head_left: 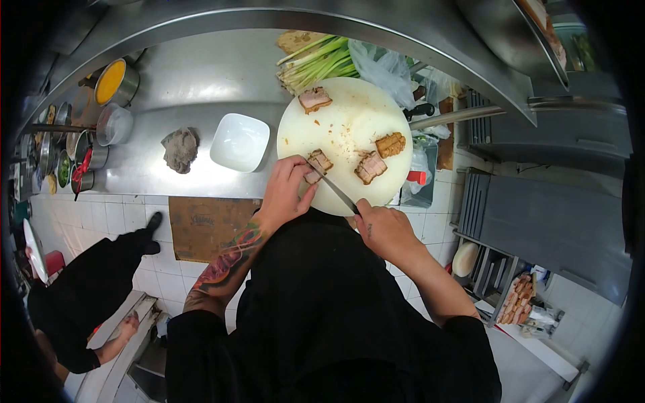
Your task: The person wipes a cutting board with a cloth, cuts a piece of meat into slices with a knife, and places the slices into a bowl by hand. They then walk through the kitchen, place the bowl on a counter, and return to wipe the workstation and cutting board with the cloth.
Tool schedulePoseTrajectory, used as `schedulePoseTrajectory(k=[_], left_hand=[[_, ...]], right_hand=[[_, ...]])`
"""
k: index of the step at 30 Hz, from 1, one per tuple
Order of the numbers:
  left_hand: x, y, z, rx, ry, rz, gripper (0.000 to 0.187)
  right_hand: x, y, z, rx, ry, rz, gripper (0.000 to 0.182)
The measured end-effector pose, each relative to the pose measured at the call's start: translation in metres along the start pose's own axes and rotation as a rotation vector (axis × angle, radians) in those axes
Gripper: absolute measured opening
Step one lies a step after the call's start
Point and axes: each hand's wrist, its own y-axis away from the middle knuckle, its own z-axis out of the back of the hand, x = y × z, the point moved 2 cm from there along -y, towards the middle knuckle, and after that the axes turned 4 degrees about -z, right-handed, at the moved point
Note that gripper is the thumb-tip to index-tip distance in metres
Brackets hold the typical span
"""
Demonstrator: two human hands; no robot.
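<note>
On the round white cutting board, my right hand is closed round the handle of a knife. The blade reaches up and left to a piece of meat near the board's left edge. My left hand rests its fingers on that same piece, beside the blade. Two more browned pieces, one and another, lie at the right of the board. A further piece sits near the top left, and crumbs are scattered over the middle.
Left of the board are a square white bowl and a crumpled grey cloth. Green onions and a plastic bag lie behind it. A black-handled knife is at right. Another person stands lower left.
</note>
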Motion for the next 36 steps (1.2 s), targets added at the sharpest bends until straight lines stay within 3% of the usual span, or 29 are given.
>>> schedulePoseTrajectory(k=[6,11,22,30,33,36], left_hand=[[0.001,-0.001,-0.004,-0.018,0.027,0.020,0.036],[0.002,0.003,-0.006,-0.016,0.006,0.041,0.038],[0.001,0.015,0.001,-0.038,-0.026,-0.024,0.039],[0.000,0.012,-0.004,-0.064,-0.016,-0.006,0.032],[0.001,0.013,-0.003,-0.082,-0.020,0.001,0.031],[0.001,0.013,-0.004,-0.089,-0.014,-0.001,0.031]], right_hand=[[0.014,-0.024,0.002,0.092,0.018,-0.045,0.013],[0.018,-0.082,-0.035,-0.125,-0.024,0.036,0.012],[0.001,-0.009,-0.007,-0.025,-0.012,0.026,0.017],[0.010,-0.011,-0.001,0.057,-0.001,-0.001,0.014],[0.013,-0.020,-0.004,0.114,-0.001,-0.022,0.021],[0.024,-0.043,-0.010,0.065,0.014,0.006,0.012]])
